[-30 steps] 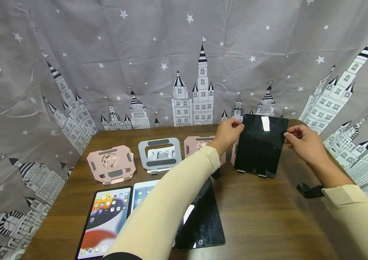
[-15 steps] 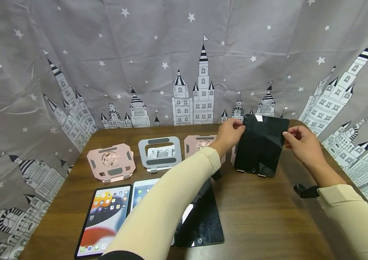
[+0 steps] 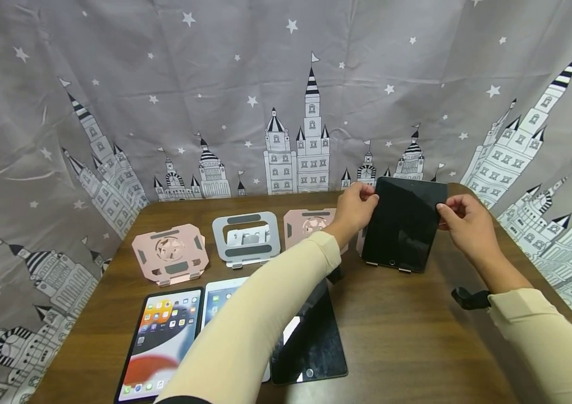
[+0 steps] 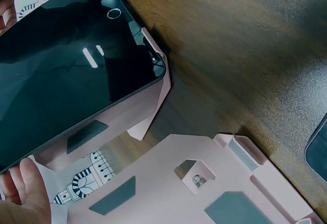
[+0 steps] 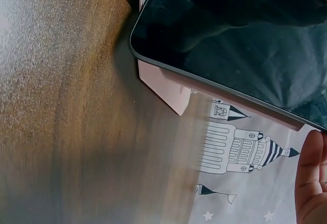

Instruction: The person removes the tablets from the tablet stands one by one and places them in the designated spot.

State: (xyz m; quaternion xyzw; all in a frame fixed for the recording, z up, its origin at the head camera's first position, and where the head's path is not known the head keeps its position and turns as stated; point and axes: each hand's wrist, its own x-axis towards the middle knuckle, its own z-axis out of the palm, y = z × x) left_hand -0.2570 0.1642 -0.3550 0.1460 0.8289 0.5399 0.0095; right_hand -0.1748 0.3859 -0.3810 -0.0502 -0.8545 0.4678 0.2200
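Observation:
A black-screened tablet (image 3: 404, 221) leans upright on a pink folding stand (image 5: 163, 86) at the back right of the table. Its lower edge sits in the stand's small front lips, and the stand is mostly hidden behind it. My left hand (image 3: 353, 210) pinches the tablet's left edge near the top, thumb and fingertips at the rim. At the opposite edge my right hand (image 3: 470, 227) pinches at about the same height. Both wrist views show the hands only in part, at the frame borders.
To the left stand a pink stand (image 3: 311, 221), partly behind my left arm, a grey-blue stand (image 3: 246, 258) and another pink stand (image 3: 169, 252). In front lie a lit tablet (image 3: 161, 342), a white tablet (image 3: 215, 297) and a dark tablet (image 3: 311, 342). A printed curtain (image 3: 245, 56) hangs behind.
The bright reflection on the upright tablet's screen has slid up and vanished. My right hand has shifted slightly left; both hands stay at the tablet's edges.

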